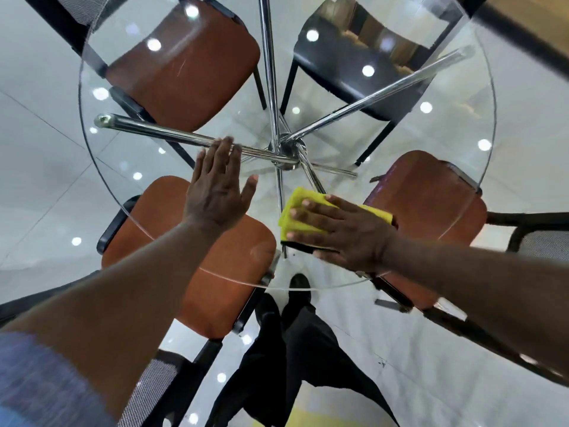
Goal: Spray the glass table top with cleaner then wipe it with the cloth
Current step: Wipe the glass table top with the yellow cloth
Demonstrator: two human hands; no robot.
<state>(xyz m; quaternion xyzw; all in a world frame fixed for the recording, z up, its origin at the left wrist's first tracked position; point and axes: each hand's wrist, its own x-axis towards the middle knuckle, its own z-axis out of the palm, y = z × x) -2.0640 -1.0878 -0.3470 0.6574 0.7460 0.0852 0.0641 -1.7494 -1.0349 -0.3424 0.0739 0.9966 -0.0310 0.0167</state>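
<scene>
Right hand [345, 232] lies flat on the yellow cloth [300, 217]. The fingers are straight and spread and nothing is curled round the cloth, so it is a press and not a pinch. The fingertips point toward 9 o'clock and the forearm comes in from 4 o'clock.

The cloth is folded, with a dark edge showing under its near side. It lies on the glass table top [80, 87] at roughly 6 o'clock of the chrome hub [284, 149], between the hub and the near rim.

Left hand [217, 189] is open and holds nothing. It is palm down with the fingers straight and close together pointing to 12 o'clock, and the thumb is splayed toward 2 o'clock. It sits at about 8 o'clock of the hub, fingertips over a chrome leg seen through the glass (whether it touches the glass can't be told). The left forearm runs in from 7 o'clock, with a blue sleeve [40, 380] at the frame corner.

Through the glass are three orange chair seats at 11 o'clock [184, 66], 7 o'clock [197, 291] and 4 o'clock [431, 211]. A black chair [345, 78] is at 1 o'clock. Dark trousers and a shoe [300, 282] are at 6 o'clock by the near rim.
</scene>
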